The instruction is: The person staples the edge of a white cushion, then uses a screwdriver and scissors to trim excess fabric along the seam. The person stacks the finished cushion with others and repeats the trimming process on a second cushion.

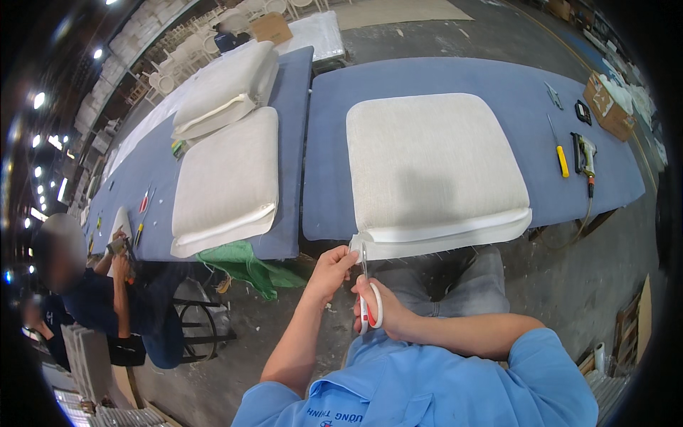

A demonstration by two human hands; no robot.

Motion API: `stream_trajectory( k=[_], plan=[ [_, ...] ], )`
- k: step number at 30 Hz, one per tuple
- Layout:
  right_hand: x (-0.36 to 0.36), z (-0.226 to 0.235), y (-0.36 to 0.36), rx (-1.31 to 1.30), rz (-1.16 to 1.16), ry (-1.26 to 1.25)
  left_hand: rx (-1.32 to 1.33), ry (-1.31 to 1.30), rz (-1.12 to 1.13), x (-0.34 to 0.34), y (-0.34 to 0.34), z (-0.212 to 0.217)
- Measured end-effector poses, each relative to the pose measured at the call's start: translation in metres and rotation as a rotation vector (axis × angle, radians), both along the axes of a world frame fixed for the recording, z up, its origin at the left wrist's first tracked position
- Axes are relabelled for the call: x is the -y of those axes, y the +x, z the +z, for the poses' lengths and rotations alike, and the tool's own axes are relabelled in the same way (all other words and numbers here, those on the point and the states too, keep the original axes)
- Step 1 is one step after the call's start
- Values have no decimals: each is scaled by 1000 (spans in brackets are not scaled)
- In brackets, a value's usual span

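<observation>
A cream seat cushion (434, 160) lies on the blue padded table (491, 78) in front of me, its near edge hanging over the table's front. My left hand (333, 269) pinches the loose white fabric at the cushion's near left corner (359, 245). My right hand (380, 313) grips red-and-white scissors (367, 295), blades pointing up at that corner, right beside my left fingers.
A second blue table (292, 128) to the left carries more cream cushions (228, 178), one stacked pair behind. A yellow-handled screwdriver (560, 155), a staple gun (585, 156) and a cardboard box (608, 107) sit at the right. Green cloth (245, 263) hangs nearby. Another person (107, 285) works at the left.
</observation>
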State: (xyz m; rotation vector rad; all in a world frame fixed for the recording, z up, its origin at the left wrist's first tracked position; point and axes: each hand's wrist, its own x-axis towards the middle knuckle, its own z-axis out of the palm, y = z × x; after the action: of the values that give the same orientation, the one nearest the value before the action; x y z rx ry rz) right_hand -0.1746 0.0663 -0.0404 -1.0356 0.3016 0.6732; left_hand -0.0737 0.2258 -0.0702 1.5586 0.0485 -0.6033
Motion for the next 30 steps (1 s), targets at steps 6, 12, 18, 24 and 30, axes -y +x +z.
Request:
stream_trajectory(
  k=[6, 12, 18, 24, 30],
  plan=[
    [-7, -6, -4, 34, -53, -39, -48, -37, 22, 0, 1, -1],
    [-5, -10, -9, 47, -38, -52, -62, -100, 54, -2, 1, -5],
    [-5, -13, 0, 102, -85, -80, -75, -124, 49, -4, 2, -7],
    [2, -17, -1, 135, -21, -127, -75, -158, 56, -4, 3, -8],
    [-1, -27, 5, 182, -67, -112, -92, -166, 56, -6, 3, -10]
  ],
)
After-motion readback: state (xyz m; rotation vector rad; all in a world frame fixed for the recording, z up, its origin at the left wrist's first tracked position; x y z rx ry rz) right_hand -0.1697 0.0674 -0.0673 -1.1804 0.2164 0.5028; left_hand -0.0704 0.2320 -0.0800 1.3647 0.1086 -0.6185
